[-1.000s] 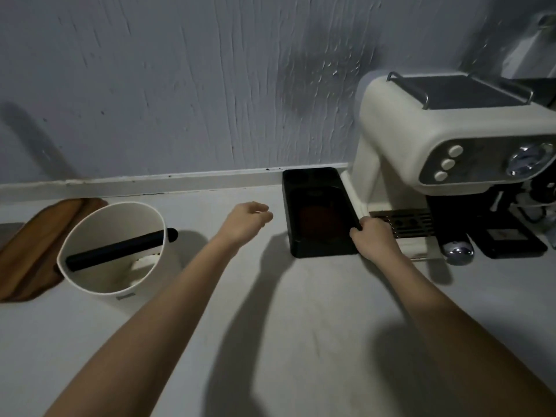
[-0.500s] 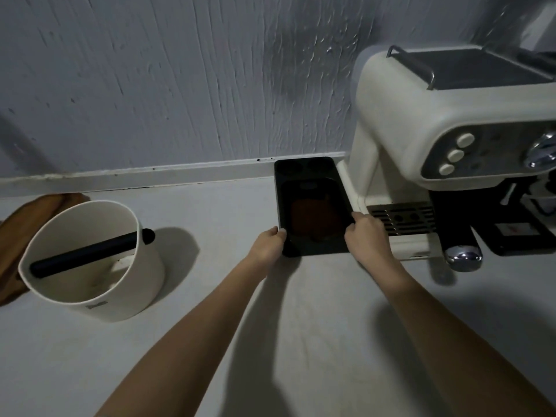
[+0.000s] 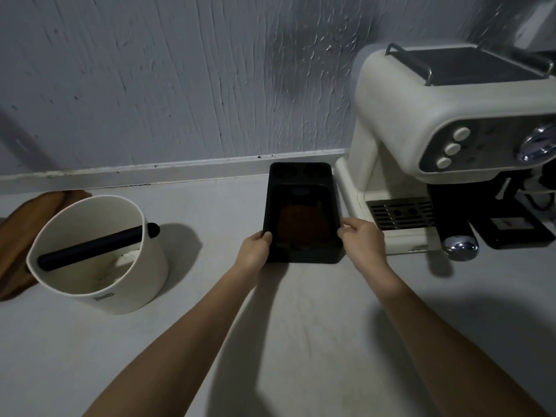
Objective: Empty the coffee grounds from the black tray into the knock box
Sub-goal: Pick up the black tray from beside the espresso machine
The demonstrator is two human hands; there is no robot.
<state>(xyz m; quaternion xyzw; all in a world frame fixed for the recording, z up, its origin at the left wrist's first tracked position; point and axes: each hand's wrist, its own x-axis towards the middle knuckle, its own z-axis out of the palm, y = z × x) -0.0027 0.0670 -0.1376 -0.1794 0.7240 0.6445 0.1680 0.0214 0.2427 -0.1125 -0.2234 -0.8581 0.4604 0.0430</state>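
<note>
Pale counter (image 3: 301, 320), black tray (image 3: 301, 173) holding brown grounds (image 3: 302, 227), both hands' fingers (image 3: 266, 236) clamping its sides, knock box (image 3: 135, 266) empty

black tray (image 3: 301, 176), brown grounds (image 3: 302, 225), cream knock box (image 3: 144, 275)

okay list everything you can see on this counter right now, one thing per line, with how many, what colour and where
Rectangular black plastic tray: one, black, brown coffee grounds inside, centre, against the wall.
Round cream knock box with black bar: one, cream, left of tray.
Cream espresso machine: one, cream with metal grille, right of tray.
Brown wooden board: one, brown, behind knock box, far left.
Flat black block: one, black, far right.
Pale counter: one, off-white.
Left hand: one, gripping tray's left edge.
Right hand: one, gripping tray's right edge.
</note>
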